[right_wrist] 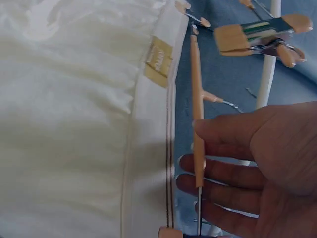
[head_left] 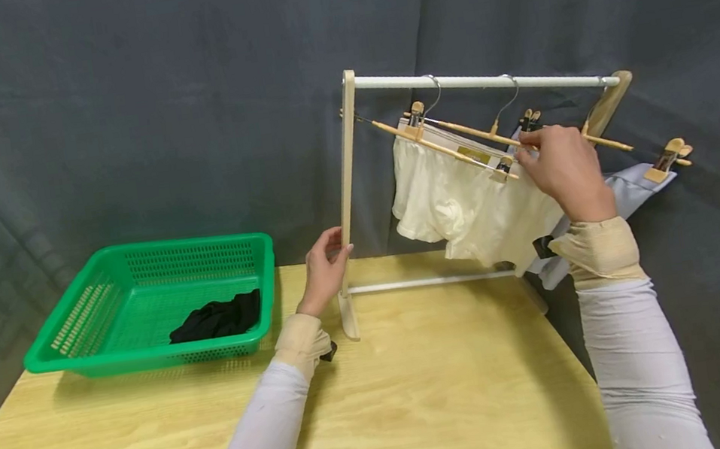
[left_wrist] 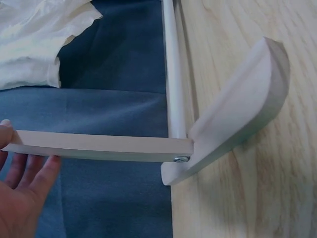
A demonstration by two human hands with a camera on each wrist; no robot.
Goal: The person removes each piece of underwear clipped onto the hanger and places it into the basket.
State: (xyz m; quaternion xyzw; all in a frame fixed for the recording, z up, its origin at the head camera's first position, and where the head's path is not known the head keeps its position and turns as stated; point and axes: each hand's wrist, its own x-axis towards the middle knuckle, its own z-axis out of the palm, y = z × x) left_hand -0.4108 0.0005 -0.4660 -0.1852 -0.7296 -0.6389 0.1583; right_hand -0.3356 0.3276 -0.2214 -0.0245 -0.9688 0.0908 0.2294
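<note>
On the left, my left hand (head_left: 325,271) holds the wooden upright post (head_left: 348,173) of a small garment rack, thumb on one side and fingers on the other. My right hand (head_left: 564,167) pinches the wooden bar of a hanger (right_wrist: 198,99) below the white top rail (head_left: 484,80). Beside that bar hang cream-white shorts (head_left: 453,204), with a gold label (right_wrist: 158,62) on the waistband. Wooden clips (head_left: 414,115) grip the waistband. Past the right hand, a light blue garment (head_left: 635,184) hangs from another clip (head_left: 669,159), partly hidden by the wrist.
A green plastic basket (head_left: 154,352) stands at the left of the wooden table (head_left: 424,398). Inside it lies a black cloth item (head_left: 218,317). The rack's lower white rail (head_left: 432,281) runs close above the tabletop. A dark grey curtain (head_left: 181,111) hangs behind.
</note>
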